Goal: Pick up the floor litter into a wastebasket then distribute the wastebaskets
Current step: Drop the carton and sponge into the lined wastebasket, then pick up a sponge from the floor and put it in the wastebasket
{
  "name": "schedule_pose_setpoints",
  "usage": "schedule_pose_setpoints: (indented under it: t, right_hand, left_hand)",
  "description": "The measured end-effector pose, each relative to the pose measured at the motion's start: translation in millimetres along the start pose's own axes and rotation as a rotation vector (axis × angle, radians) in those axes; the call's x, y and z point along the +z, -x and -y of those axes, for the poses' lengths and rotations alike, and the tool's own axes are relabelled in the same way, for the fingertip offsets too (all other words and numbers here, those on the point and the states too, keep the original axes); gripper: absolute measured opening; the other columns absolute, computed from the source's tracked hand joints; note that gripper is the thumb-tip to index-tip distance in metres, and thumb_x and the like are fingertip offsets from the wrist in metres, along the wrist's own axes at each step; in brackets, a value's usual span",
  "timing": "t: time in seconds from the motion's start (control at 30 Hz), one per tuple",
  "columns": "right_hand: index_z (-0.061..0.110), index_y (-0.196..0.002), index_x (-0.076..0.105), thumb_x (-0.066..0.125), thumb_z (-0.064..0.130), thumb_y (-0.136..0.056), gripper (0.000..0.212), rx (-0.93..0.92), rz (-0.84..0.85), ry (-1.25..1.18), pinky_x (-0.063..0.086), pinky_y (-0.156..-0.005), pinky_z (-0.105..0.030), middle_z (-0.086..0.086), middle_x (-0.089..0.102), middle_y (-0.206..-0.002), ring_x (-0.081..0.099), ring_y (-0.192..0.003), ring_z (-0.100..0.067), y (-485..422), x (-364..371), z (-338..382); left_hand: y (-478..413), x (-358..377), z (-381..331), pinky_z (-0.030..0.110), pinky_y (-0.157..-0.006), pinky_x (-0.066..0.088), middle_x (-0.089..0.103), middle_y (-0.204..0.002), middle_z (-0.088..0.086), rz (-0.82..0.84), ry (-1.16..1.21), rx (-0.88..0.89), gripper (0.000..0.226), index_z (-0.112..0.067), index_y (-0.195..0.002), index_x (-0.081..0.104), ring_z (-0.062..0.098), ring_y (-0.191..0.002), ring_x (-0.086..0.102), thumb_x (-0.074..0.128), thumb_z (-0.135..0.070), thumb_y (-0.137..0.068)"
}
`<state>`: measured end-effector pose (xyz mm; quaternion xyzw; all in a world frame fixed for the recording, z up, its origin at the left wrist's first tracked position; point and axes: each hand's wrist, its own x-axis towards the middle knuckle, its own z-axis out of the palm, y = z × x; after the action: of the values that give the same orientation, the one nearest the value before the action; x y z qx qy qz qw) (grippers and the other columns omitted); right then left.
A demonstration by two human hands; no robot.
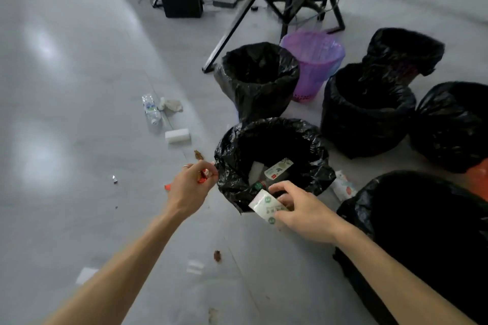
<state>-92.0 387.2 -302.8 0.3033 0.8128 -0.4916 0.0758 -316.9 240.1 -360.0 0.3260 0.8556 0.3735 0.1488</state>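
Left hand pinches a red wrapper; right hand grips a white packet. Released early, either could miss the wastebasket.

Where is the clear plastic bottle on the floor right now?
In the head view the plastic bottle lies on the floor left of centre, beside a crumpled tissue, just beyond a white block.

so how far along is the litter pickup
Partway. The nearest wastebasket already holds a packet. In hand: the left hand pinches a red wrapper, the right hand holds a tissue pack, both at its rim. Left: bottle, crumpled paper, white block on the floor; other baskets not distributed.
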Motion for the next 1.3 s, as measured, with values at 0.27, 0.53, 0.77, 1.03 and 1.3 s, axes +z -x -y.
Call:
schedule_pose_setpoints:
  t: [0.27, 0.53, 0.77, 1.03, 1.3]
  right_hand:
    - [0.039, -0.126, 0.055, 0.052, 0.016, -0.092, 0.040, -0.096, -0.334, 0.093, 0.049, -0.066, -0.013, 0.013, 0.067, -0.114, 0.064, -0.092, -0.005, -17, -55, 28]
    - [0.034, -0.129, 0.060, 0.049, 0.017, -0.096, 0.038, -0.146, -0.295, 0.274, 0.033, -0.102, -0.011, 0.017, 0.055, -0.131, 0.045, -0.122, -0.005, -46, -15, 0]
    - [0.033, -0.115, 0.068, 0.056, 0.025, -0.094, 0.026, -0.279, -0.273, 0.302, 0.032, -0.095, -0.012, 0.017, 0.060, -0.118, 0.048, -0.110, -0.004, -59, 72, 3]
    - [0.037, -0.123, 0.062, 0.052, 0.036, -0.095, 0.030, -0.143, 0.062, 0.394, 0.044, -0.100, -0.029, 0.013, 0.059, -0.128, 0.048, -0.126, -0.011, -79, 193, -8]
    - [0.033, -0.144, 0.043, 0.054, 0.046, -0.090, 0.057, 0.258, 0.139, 0.498, 0.047, -0.101, -0.037, -0.004, 0.039, -0.146, 0.050, -0.127, -0.027, -126, 271, -67]
  left_hand:
    - [-55, 32, -81, 0.027, -0.090, 0.046, 0.058, -0.118, -0.008, 0.194, -0.097, 0.223, 0.022, -0.047, -0.107, 0.063, 0.014, -0.112, 0.056, 0.062, -0.034, -0.089]
    - [-43, 12, -38, 0.028, -0.098, 0.047, 0.058, -0.126, -0.010, 0.300, -0.168, 0.082, 0.033, -0.043, -0.121, 0.062, 0.012, -0.113, 0.058, 0.058, -0.034, -0.089]
    - [24, -43, 63, 0.030, -0.095, 0.047, 0.066, -0.113, -0.001, 0.214, -0.111, -0.223, 0.021, -0.043, -0.093, 0.058, 0.015, -0.102, 0.062, 0.062, -0.023, -0.090]
    - [136, -75, 196, 0.023, -0.084, 0.046, 0.069, -0.112, 0.000, 0.253, -0.167, -0.615, 0.026, -0.023, -0.116, 0.067, 0.015, -0.098, 0.063, 0.057, -0.024, -0.091]
    - [166, -66, 297, 0.040, -0.101, 0.045, 0.034, -0.149, 0.015, 0.169, -0.335, -0.783, 0.059, -0.025, -0.144, 0.039, 0.032, -0.125, 0.051, 0.057, -0.029, -0.088]
